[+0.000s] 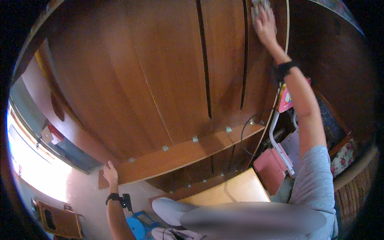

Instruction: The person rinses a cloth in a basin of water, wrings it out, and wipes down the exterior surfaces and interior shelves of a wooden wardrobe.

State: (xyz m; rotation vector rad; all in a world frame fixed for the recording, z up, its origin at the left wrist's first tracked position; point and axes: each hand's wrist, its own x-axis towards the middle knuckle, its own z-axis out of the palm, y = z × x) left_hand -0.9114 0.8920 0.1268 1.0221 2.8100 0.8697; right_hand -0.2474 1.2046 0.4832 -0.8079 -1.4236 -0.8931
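High at the upper right, my right hand (265, 28) is closed on a pale, crumpled cloth (261, 5) and presses it against a tall brown wooden panel (168, 68). The right arm is stretched far up, with a black band at the wrist. Lower left, my left hand (111, 173) lies against the left end of a brown wooden shelf board (176, 158), its fingers extended. The left wrist wears a black band with a small device. Dark slots run down the panel, and several small metal brackets sit along the board's back edge.
A dark cable (242, 138) loops by the shelf's right end. Beside it stand a pink folding seat (270, 170) and a pink printed board (285, 100). A light wooden surface (228, 190) lies below. A blue stool (138, 228) and a wooden chair (60, 220) are at lower left.
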